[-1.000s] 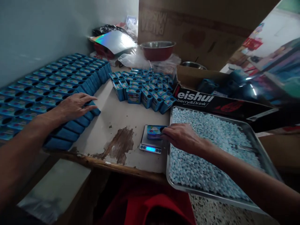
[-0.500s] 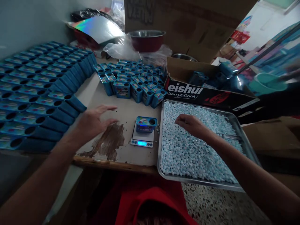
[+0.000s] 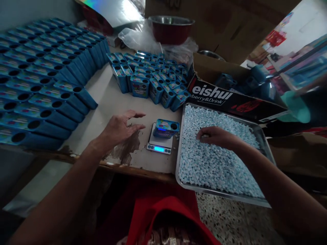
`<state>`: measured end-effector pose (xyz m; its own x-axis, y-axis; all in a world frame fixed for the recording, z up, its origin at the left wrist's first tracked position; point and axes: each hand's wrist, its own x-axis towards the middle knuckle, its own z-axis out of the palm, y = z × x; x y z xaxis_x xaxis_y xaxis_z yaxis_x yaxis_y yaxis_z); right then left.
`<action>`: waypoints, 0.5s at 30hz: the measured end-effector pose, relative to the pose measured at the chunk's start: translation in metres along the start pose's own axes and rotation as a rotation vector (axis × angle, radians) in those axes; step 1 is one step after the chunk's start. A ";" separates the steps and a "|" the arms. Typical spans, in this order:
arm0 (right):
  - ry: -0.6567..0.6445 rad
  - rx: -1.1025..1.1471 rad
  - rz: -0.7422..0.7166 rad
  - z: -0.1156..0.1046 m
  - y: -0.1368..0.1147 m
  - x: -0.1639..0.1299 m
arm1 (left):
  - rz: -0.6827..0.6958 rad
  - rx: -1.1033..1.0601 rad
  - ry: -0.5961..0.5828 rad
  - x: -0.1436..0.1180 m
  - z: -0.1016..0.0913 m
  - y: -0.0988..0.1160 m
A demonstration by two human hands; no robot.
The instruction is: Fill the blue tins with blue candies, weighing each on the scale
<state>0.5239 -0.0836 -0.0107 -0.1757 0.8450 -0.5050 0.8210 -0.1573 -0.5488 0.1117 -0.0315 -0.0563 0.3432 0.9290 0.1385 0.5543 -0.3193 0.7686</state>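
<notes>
Left of the glossy box [image 3: 165, 131], the left grip [image 3: 120, 127] gapes; right of it, the right grip [image 3: 217, 136] curls over rounded pellets [image 3: 206, 166], hold unclear.

The bare left forearm [image 3: 68, 177] is slanting up from the lower left of the view, and the left hand [image 3: 118, 129] is holding its thumb [image 3: 135, 128] and fingers [image 3: 135, 114] well apart, their tips pointing right. From the lower right, the right forearm [image 3: 263, 170] is angling inward, while the right hand [image 3: 217, 136] (knuckles facing up) is curling its fingers toward the thumb.
</notes>
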 end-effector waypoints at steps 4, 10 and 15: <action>-0.131 -0.126 0.084 -0.003 -0.019 0.009 | 0.022 -0.001 -0.018 -0.005 -0.002 -0.001; -0.129 -0.512 -0.094 -0.004 -0.039 0.017 | 0.024 -0.073 -0.030 -0.010 -0.001 -0.011; -0.107 -0.630 -0.043 0.003 -0.042 0.023 | 0.001 -0.177 -0.044 -0.012 0.006 -0.022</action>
<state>0.4838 -0.0594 -0.0008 -0.2423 0.7830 -0.5729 0.9681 0.2341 -0.0896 0.1004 -0.0365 -0.0786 0.3782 0.9186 0.1146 0.4136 -0.2785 0.8668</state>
